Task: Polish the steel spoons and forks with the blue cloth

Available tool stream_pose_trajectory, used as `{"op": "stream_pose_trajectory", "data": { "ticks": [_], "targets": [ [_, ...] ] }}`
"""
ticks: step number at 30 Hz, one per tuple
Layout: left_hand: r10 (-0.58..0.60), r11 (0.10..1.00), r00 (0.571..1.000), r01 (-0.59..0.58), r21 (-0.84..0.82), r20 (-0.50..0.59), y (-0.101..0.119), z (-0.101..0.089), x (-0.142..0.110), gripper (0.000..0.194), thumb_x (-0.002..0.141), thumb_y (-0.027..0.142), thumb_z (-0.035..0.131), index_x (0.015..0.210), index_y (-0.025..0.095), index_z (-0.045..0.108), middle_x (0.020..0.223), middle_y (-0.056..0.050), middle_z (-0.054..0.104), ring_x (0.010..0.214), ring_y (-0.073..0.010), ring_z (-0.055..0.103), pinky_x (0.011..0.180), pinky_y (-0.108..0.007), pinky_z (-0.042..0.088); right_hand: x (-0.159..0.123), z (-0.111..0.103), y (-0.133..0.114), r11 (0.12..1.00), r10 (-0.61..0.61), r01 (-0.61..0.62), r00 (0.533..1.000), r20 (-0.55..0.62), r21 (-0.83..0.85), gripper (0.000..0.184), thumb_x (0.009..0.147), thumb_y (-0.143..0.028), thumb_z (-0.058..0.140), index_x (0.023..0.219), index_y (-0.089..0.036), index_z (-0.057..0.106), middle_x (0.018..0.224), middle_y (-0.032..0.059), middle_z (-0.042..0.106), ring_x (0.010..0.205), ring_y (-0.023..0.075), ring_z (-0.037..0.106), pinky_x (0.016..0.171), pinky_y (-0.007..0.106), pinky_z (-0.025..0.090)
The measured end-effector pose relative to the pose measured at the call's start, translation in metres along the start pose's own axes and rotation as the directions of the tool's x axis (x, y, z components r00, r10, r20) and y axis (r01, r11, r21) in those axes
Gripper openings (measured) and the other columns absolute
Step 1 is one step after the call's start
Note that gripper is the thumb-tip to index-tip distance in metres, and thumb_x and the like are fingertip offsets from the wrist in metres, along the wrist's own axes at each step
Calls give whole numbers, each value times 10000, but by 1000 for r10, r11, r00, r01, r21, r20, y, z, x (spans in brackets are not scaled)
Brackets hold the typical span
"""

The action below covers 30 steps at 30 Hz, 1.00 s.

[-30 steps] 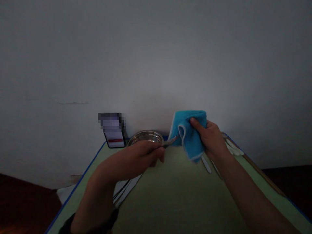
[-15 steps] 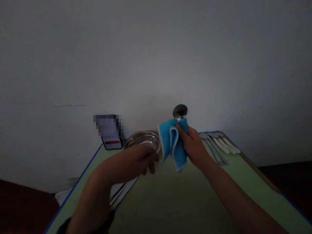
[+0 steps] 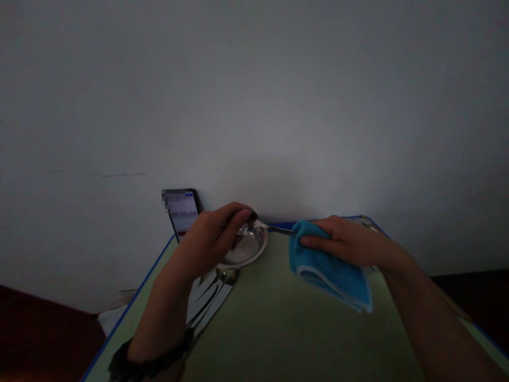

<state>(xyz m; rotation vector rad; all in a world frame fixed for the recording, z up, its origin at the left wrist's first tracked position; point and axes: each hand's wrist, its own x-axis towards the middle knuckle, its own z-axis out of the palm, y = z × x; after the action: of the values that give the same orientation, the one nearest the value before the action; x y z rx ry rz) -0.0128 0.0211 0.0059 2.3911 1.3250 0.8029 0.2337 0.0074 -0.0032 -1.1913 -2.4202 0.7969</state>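
Note:
A metal spoon is held level above the table between my two hands. My left hand is closed around the spoon's head, which its fingers mostly hide. A blue cloth with a white edge is folded over the far end of the handle. My right hand pinches the cloth there, thumb on top, and its loose part hangs down. Below my left hand stands a shiny metal bowl, partly covered by the fingers.
Several spoons lie on the green table beside my left forearm. A phone leans against the wall behind. More cutlery at the back right is mostly hidden by my right arm.
The spoon has turned from upright to level. My left hand has risen and taken hold of its head; my right hand, with the cloth, has moved right and lower.

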Motion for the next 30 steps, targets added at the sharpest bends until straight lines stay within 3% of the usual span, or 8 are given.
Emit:
{"op": "stream_pose_trajectory", "data": {
  "ticks": [4, 9, 11, 16, 20, 23, 27, 30],
  "targets": [
    [-13, 1000, 999, 13, 6, -32, -3, 1, -1, 280, 900, 369, 346, 915, 171, 543, 706, -1, 626, 565, -99, 553, 523, -181, 409, -6, -5, 3, 997, 36, -37, 999, -24, -66, 338, 861, -455, 401, 710, -186, 540, 647, -5, 584, 563, 118, 528, 529, 237, 372],
    [114, 993, 990, -116, 14, 88, 18, 20, 7, 263, 918, 322, 324, 868, 178, 538, 721, 9, 615, 598, -90, 554, 550, -180, 399, 7, 15, -12, 988, -57, 46, 996, -74, -149, 319, 885, -422, 369, 754, -189, 543, 703, 23, 608, 624, 142, 537, 604, 270, 368],
    [143, 989, 986, -146, 34, 85, 20, 22, 8, 249, 917, 311, 335, 876, 178, 542, 703, 11, 612, 616, -95, 563, 572, -186, 402, 11, 17, -13, 991, -73, 64, 994, -80, -118, 312, 889, -408, 364, 762, -187, 545, 715, 22, 610, 628, 140, 537, 611, 270, 372],
    [18, 999, 994, -14, 39, -105, -1, 4, 1, 272, 902, 353, 362, 901, 171, 564, 716, -2, 625, 606, -110, 569, 564, -197, 425, 0, 2, 1, 999, -12, 10, 999, -38, -37, 339, 864, -450, 397, 703, -189, 542, 644, -12, 577, 559, 115, 523, 541, 237, 370],
    [-69, 998, 989, 68, -12, -130, -10, -1, -2, 292, 889, 387, 379, 907, 169, 573, 717, -5, 613, 605, -114, 566, 541, -195, 428, -10, -9, 9, 999, 39, -40, 998, -48, -14, 330, 847, -448, 427, 685, -191, 555, 624, -19, 572, 541, 112, 521, 522, 233, 366],
    [-54, 997, 995, 49, -64, -80, -1, 8, 1, 304, 898, 384, 353, 916, 168, 565, 707, 0, 603, 562, -100, 546, 500, -181, 412, -7, -4, 7, 997, 29, -35, 995, -95, -68, 317, 855, -430, 422, 688, -195, 552, 617, -15, 574, 543, 119, 522, 532, 244, 360],
    [25, 997, 996, -17, -80, 88, 11, 20, 6, 311, 907, 363, 323, 911, 175, 571, 592, 33, 554, 449, -70, 474, 442, -165, 363, 7, 13, -2, 994, -65, 56, 993, -95, -91, 283, 874, -394, 402, 750, -203, 571, 709, 14, 617, 618, 143, 539, 603, 274, 376],
    [25, 998, 997, -21, -52, 74, 4, 16, 5, 302, 897, 373, 350, 890, 172, 576, 590, 26, 561, 465, -77, 486, 452, -170, 368, 11, 15, -4, 994, -82, 76, 994, -71, -77, 284, 880, -397, 392, 769, -202, 566, 752, 23, 627, 654, 148, 548, 632, 278, 387]
  ]
}}
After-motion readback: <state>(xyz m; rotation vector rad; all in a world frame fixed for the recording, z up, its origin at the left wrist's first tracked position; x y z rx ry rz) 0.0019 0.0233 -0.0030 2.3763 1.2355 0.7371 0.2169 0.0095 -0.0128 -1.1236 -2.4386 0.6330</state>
